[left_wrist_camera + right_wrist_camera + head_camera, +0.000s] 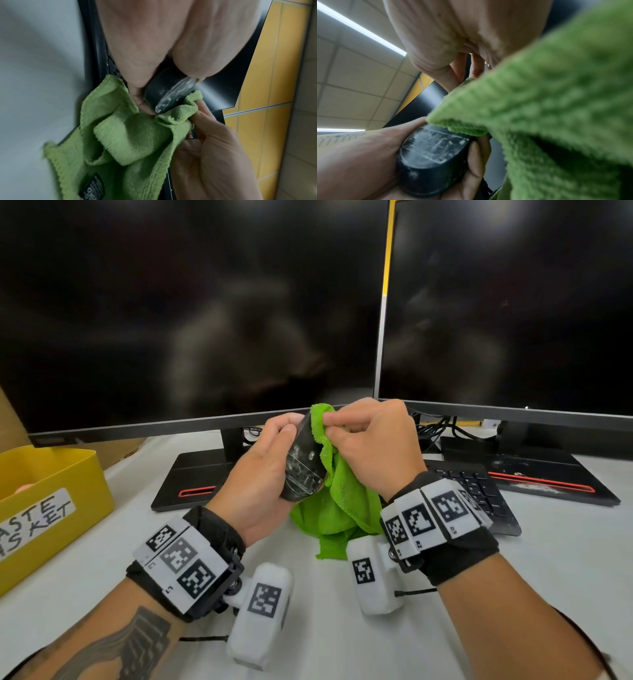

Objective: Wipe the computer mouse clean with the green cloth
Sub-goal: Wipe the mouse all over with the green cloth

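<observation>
My left hand point(270, 453) grips a black computer mouse point(305, 467) above the desk, underside turned towards me and smeared with white dust. In the right wrist view the mouse point(433, 151) shows its dusty base, with left fingers point(474, 162) curled round its side. My right hand point(370, 440) pinches the green cloth point(339, 501) and holds a fold against the mouse's upper right edge. The rest of the cloth hangs down to the table. The left wrist view shows the mouse point(169, 93), the cloth point(130, 135) bunched below it, and the right hand point(211, 148) holding it.
Two dark monitors point(191, 313) point(507, 302) stand close behind the hands, their bases point(191, 477) on the white table point(548, 549). A black keyboard point(479, 491) lies right of the hands. A yellow waste basket point(51, 501) sits at the left edge.
</observation>
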A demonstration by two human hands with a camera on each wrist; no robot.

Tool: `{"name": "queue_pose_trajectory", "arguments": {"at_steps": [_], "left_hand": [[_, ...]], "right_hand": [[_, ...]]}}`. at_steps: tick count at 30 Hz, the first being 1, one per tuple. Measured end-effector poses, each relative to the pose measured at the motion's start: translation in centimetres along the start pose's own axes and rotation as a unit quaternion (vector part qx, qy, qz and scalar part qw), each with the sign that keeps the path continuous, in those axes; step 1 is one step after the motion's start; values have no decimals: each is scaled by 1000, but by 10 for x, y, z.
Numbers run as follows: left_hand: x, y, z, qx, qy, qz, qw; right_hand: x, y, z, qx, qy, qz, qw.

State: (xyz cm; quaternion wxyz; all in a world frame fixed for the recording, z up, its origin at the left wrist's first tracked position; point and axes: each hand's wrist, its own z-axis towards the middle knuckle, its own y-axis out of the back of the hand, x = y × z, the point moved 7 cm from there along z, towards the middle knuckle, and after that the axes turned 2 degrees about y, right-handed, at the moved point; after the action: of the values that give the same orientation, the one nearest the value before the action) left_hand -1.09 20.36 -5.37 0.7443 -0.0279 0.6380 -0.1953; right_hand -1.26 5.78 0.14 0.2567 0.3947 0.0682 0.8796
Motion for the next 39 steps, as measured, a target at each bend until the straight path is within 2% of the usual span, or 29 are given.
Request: {"name": "queue_pose_trajectory", "arguments": {"at_steps": [5,11,15,18,23,27,30,33,36,39], "left_hand": [[-1,4,0,-7,-2,11,1000],[1,1,0,-2,1,20,1000],[1,2,0,-2,1,12,1000],[-2,7,2,-16,-5,-2,1000],[0,5,3,-14,1,-23,1000],[1,4,1,-8,21,-43,999],[1,9,1,-25,25,-46,998],[1,8,2,-29,24,-44,998],[3,4,2,-23,28,-50,998],[3,6,3,-25,24,-60,998]], "right_hand": [[0,-9,0,43,6,19,999],[-3,-1,1,4,4,1,1000],[4,-8,-1,42,21,29,998],[2,-13,-2,62,6,11,998],[-7,-8,-1,41,-27,4,999],[4,-26,-8,112,10,53,992],[-4,-30,-7,161,2,17,987],[-14,-17,-2,119,-33,-22,992],[-8,-9,-1,65,-24,-9,998],[-2,-20,-4,104,-3,27,994]]}}
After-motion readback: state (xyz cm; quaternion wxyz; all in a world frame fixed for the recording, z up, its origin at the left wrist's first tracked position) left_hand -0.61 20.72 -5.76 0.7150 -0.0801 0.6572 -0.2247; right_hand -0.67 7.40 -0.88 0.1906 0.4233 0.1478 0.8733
